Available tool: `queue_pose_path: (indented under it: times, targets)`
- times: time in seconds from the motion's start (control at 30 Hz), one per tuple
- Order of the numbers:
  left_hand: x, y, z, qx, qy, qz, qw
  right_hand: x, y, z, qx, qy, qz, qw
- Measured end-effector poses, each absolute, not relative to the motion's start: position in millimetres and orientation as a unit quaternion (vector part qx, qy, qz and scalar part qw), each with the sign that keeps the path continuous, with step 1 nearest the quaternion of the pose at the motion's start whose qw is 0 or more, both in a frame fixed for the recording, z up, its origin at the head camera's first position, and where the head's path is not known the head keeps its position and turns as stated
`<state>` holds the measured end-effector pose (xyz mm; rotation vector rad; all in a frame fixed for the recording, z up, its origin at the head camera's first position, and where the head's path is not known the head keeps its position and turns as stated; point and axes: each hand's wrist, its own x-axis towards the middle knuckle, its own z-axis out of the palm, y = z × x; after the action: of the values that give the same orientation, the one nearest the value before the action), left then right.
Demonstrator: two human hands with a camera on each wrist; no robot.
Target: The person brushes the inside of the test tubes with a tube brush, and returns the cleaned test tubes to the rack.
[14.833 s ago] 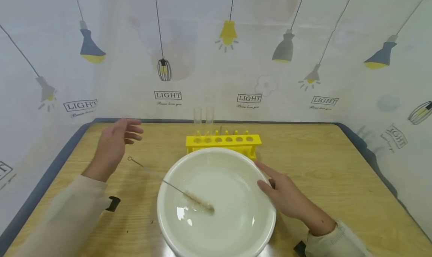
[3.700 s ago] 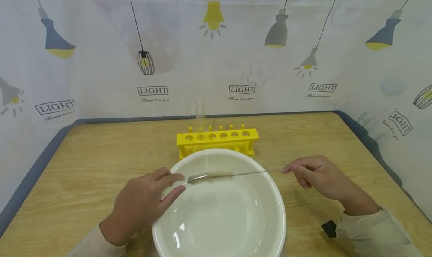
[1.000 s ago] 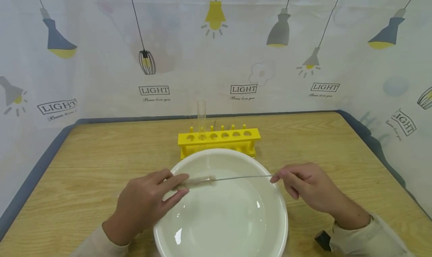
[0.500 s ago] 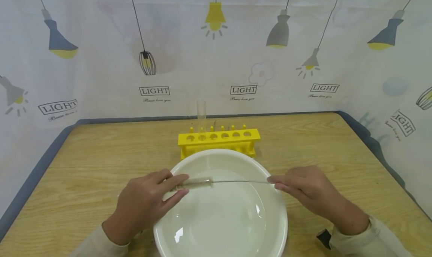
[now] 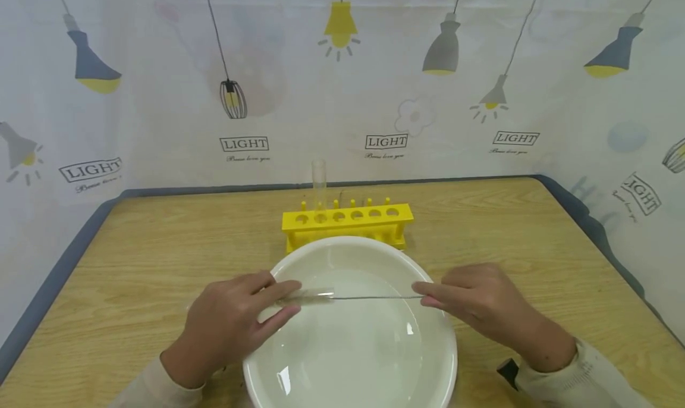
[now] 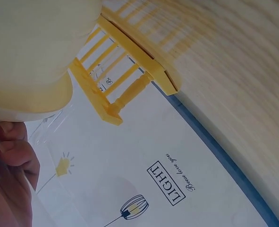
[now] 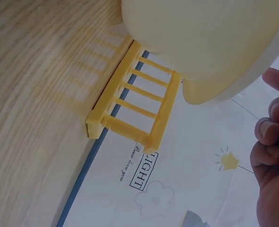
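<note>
In the head view my left hand holds a clear test tube between thumb and fingers, lying nearly level over the white basin. The brush's bristles are inside the tube, partly hidden by my fingers. Its thin wire stem runs right from the tube's mouth to my right hand, which pinches it near the basin's right rim. Water lies in the basin. The wrist views show the curled fingers of my left hand and right hand beside the basin.
Behind the basin stands a yellow rack with one upright clear tube in it. A wooden table lies under everything, and a lamp-patterned cloth hangs behind and at both sides.
Over the last second my right hand has moved slightly left and down with the stem, and the brush sits a little deeper in the tube. My left hand has barely moved.
</note>
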<state>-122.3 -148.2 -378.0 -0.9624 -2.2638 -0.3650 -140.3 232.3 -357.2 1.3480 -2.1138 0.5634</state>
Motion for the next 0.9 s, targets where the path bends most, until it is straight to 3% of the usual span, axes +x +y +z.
queue_pose_path:
  times: [0.2, 0.33, 0.4, 0.57, 0.67, 0.73, 0.9]
  targets:
    - [-122.2, -147.3, -378.5, -0.367, -0.86, -0.138, 0.327, -140.1, 223.7, -355.3, 0.518, -0.775, 0.198, 0.304]
    - [-122.6, -147.5, -377.9, -0.369, -0.856, -0.138, 0.334, -139.2, 216.7, -354.5, 0.524, -0.778, 0.211, 0.275]
    - [-123.2, -147.3, -377.7, -0.373, -0.851, -0.141, 0.342, -138.7, 214.1, -353.9, 0.514, -0.792, 0.237, 0.23]
    - [-123.6, -148.0, -378.0, -0.374, -0.848, -0.143, 0.348, -138.7, 209.7, -349.3, 0.443, -0.822, 0.354, 0.05]
    - [-123.0, -149.0, -378.8, -0.372, -0.854, -0.142, 0.336, -138.9, 209.5, -346.3, 0.397, -0.836, 0.378, -0.015]
    - [-122.6, -149.3, -379.1, -0.372, -0.857, -0.141, 0.328, -138.8, 211.0, -345.0, 0.386, -0.845, 0.37, -0.023]
    - [-122.5, -149.0, -377.9, -0.373, -0.857, -0.142, 0.325, -136.8, 221.5, -343.9, 0.376, -0.861, 0.342, 0.019]
